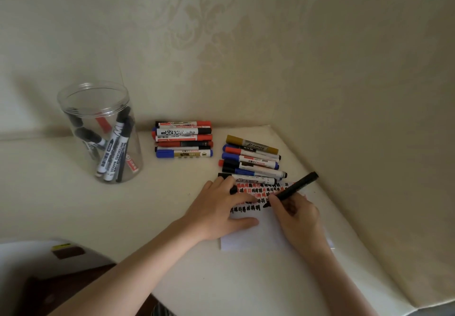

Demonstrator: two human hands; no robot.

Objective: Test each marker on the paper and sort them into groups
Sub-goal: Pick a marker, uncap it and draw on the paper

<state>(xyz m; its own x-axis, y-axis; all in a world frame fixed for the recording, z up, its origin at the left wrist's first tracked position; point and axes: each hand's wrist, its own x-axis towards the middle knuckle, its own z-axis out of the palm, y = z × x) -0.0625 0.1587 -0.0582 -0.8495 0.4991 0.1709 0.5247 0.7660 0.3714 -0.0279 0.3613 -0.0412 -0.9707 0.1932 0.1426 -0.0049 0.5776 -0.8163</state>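
A person's right hand (299,214) grips a black marker (291,189) in a writing hold, its tip down on a white sheet of paper (261,232) lying on a cream-coloured table (172,217). The marker's rear end slants up and away past the hand. The left hand (221,209) lies on the paper's near-left part, thumb stretched along the sheet, fingers bent over a small black cap-like piece (233,189) whose exact hold cannot be made out. Rows of black and red test marks (258,192) fill the far part of the paper, between and just beyond the two hands.

Just beyond the hands, touching the far edge of the sheet, lies a fanned group of markers (252,161) with blue, red, black and gold caps. Farther off, beyond the left hand, a second group of red, black and blue markers (184,139) is stacked in a neat pile near the patterned cream wall (246,44). Well to the left of both hands stands a clear plastic jar (101,130), open at the top, with several whiteboard markers (114,148) leaning inside it.
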